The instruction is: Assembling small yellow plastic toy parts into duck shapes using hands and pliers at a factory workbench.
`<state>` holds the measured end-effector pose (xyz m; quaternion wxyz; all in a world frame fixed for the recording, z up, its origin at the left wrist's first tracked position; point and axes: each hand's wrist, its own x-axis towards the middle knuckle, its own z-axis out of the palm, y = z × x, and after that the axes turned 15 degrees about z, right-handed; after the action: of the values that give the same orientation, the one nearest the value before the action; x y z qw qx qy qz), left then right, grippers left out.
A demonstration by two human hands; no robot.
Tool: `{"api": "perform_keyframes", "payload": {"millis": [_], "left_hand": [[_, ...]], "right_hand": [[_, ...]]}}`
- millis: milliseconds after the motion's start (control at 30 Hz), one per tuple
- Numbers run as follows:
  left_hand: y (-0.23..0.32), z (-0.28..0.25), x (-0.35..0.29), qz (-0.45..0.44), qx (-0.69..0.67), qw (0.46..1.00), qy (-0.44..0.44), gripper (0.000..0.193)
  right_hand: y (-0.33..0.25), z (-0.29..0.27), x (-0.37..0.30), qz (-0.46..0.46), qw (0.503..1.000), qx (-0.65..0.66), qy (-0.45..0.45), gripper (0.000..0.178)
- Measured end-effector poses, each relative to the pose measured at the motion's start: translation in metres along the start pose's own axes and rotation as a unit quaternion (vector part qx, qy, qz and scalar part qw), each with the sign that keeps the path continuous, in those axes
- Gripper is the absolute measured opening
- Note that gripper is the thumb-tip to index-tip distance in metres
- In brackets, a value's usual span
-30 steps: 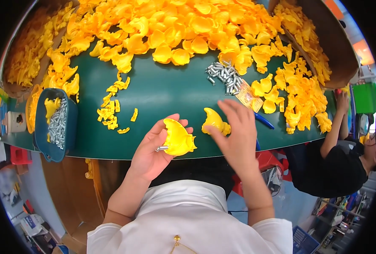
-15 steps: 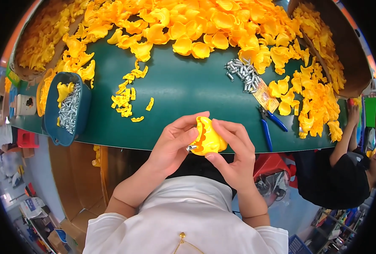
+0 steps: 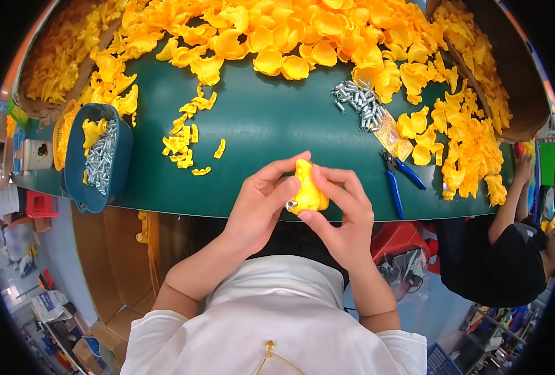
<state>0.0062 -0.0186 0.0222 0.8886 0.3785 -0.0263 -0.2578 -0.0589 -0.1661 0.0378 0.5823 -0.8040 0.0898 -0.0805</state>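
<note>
Just over the table's near edge, both my hands grip a yellow plastic shell piece (image 3: 309,189). My left hand (image 3: 260,203) pinches its left side, with a small silvery metal tube (image 3: 291,205) at the lower left of the shell by the thumb. Fingers and thumb of my right hand (image 3: 345,209) close on the shell's right side. On the green table (image 3: 252,137) ahead lie several small yellow strips (image 3: 180,145). Blue-handled cutting pliers (image 3: 397,181) lie to the right, below a heap of metal tubes (image 3: 360,103) and a printed card (image 3: 395,139).
A large pile of yellow shell pieces (image 3: 290,31) covers the table's far side. Cardboard boxes of them stand at the left and right (image 3: 521,94). A blue basket (image 3: 120,162) holds metal tubes at left. Another person's arm (image 3: 508,194) shows at far right.
The shell has been turned in my hands: its scalloped open edge showed before, and now its smooth rounded outside faces up. My hands have barely shifted.
</note>
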Motion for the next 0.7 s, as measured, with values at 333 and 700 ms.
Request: {"api": "perform_keyframes", "payload": {"millis": [333,700], "left_hand": [[-0.006,-0.013,-0.007,0.069,0.063,0.990,-0.102,0.057],[-0.001,-0.025,-0.004,0.235,0.137,0.949,-0.161,0.053]], "right_hand": [[-0.003,0.000,0.002,0.050,0.997,0.013,-0.058,0.062],[-0.008,0.001,0.001,0.009,0.996,0.077,-0.052,0.061]]}}
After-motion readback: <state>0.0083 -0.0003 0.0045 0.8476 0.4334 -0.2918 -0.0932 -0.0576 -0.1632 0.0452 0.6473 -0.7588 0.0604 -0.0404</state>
